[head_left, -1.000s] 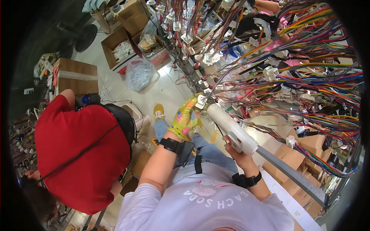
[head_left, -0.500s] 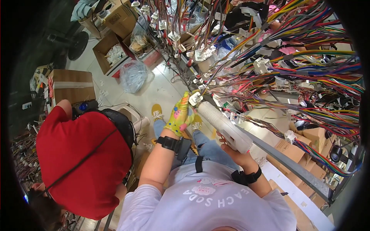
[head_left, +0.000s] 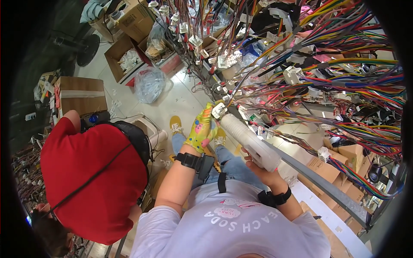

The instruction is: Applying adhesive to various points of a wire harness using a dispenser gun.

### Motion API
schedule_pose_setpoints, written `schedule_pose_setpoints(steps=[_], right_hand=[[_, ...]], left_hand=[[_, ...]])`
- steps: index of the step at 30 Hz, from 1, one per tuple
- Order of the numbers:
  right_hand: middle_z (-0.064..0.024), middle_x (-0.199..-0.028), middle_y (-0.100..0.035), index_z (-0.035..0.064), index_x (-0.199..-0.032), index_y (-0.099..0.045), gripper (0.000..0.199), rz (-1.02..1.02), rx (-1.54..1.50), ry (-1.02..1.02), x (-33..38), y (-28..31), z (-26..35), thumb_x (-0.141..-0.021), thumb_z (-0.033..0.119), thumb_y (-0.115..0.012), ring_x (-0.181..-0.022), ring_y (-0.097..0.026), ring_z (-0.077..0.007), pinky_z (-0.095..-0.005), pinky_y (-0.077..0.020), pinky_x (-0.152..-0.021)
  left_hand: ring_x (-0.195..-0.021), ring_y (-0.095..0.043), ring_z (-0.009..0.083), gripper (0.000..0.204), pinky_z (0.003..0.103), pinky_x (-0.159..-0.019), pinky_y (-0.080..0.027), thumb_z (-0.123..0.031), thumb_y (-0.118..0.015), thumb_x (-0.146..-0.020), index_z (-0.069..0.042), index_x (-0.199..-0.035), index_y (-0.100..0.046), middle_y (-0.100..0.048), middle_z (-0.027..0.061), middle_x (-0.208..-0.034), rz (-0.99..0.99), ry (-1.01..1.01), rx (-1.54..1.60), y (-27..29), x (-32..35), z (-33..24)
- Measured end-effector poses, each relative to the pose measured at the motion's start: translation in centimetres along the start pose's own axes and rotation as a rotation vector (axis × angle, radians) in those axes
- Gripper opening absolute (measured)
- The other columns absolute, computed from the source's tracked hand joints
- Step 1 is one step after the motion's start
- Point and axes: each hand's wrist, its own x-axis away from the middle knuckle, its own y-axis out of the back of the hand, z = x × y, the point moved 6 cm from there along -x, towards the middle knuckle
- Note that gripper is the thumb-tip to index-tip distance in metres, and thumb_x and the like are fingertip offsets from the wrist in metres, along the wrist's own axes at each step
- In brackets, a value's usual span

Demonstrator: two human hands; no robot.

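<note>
A yellow glove with coloured spots covers my left hand (head_left: pixel 201 131). Its fingers are closed on a white plastic connector (head_left: pixel 219 110), whose wires run up toward the hanging bundles. My bare right hand (head_left: pixel 262 168) is wrapped round the body of a white gun-shaped tool (head_left: pixel 249 139) with a ribbed barrel. The tool's front end points up and left, close beside the connector. I cannot tell whether the two touch. Part of the right hand's grip is hidden beneath the tool.
Thick bundles of coloured wires (head_left: pixel 344 81) hang along the right. A grey metal rail (head_left: pixel 322 180) slants past my right arm. To my left a person in a red shirt (head_left: pixel 92 180) bends over. Cardboard boxes (head_left: pixel 81 94) and a plastic bag (head_left: pixel 150 84) stand on the floor.
Hardly anything differs. My left hand, the connector and the tool's front end have shifted very slightly to the right in the picture; both grips are unchanged.
</note>
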Motion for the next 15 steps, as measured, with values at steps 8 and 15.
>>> schedule_pose_setpoints(steps=[8, 15], right_hand=[[-0.009, -0.128, -0.057, 0.0077, -0.137, -0.043, 0.054, 0.046, -0.061, -0.035, 0.1, -0.2, 0.4, -0.087, -0.003, -0.06, -0.119, -0.053, -0.0182, -0.0327, -0.0484, -0.093], [-0.0104, -0.132, -0.052, 0.0087, -0.141, -0.037, 0.061, 0.045, -0.136, 0.001, 0.2, -0.3, 1.0, -0.086, -0.003, -0.061, -0.126, -0.048, -0.0211, -0.0345, -0.0486, -0.094]], left_hand=[[-0.082, -0.058, 0.0098, 0.046, 0.023, -0.065, -0.049, -0.042, -0.05, -0.098, -0.004, -0.123, -0.057, -0.064, 0.0029, -0.1, 0.014, -0.048, 0.065, -0.7, 0.4, -0.4], [-0.097, -0.062, 0.0176, 0.046, 0.03, -0.083, -0.052, -0.038, -0.05, -0.098, -0.003, -0.127, -0.054, -0.063, 0.0092, -0.114, 0.228, -0.058, 0.138, -0.6, -0.3, -0.6]])
